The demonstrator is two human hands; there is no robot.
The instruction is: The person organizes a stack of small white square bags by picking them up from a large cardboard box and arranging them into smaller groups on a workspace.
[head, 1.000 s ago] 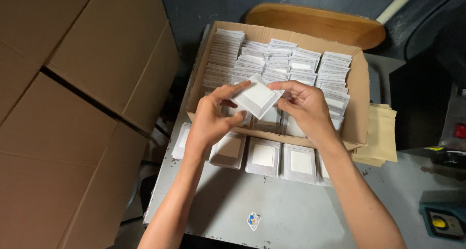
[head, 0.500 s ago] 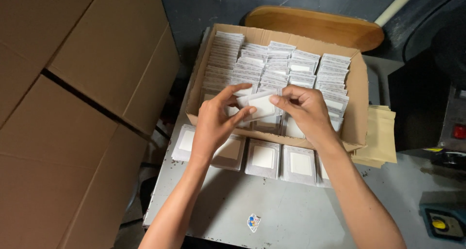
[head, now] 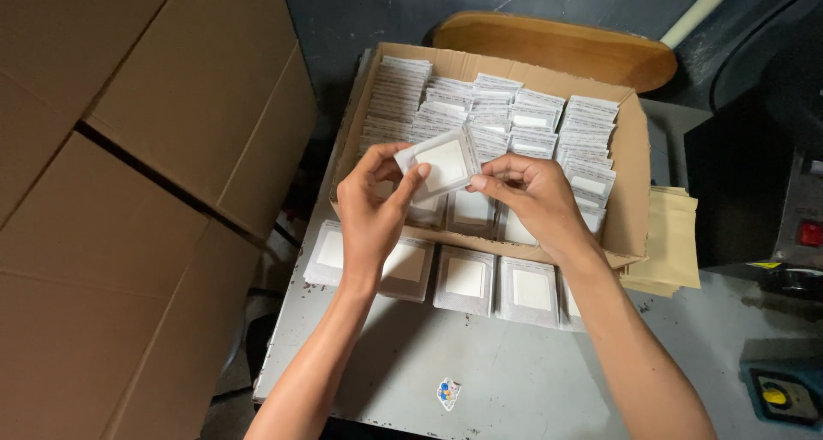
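Both hands hold one small white square packet (head: 443, 163) above the near edge of an open cardboard box (head: 633, 202). My left hand (head: 372, 209) pinches its left side with thumb and fingers. Its right edge is gripped by my right hand (head: 530, 198). The packet faces me, tilted slightly. The box is filled with several rows of identical white packets (head: 501, 119) standing on edge. A row of similar packets (head: 467, 279) lies flat on the grey table (head: 480, 371) just in front of the box.
Large brown cartons (head: 129, 191) are stacked at the left. A wooden stool seat (head: 557, 50) sits behind the box. Tan envelopes (head: 669, 247) lie to the right of the box. A dark machine (head: 771, 191) and a yellow-buttoned device (head: 782, 395) are at the right.
The packet was turned between my hands, from a tilted diamond to edge-on to facing me. Both hands stayed above the box's near edge.
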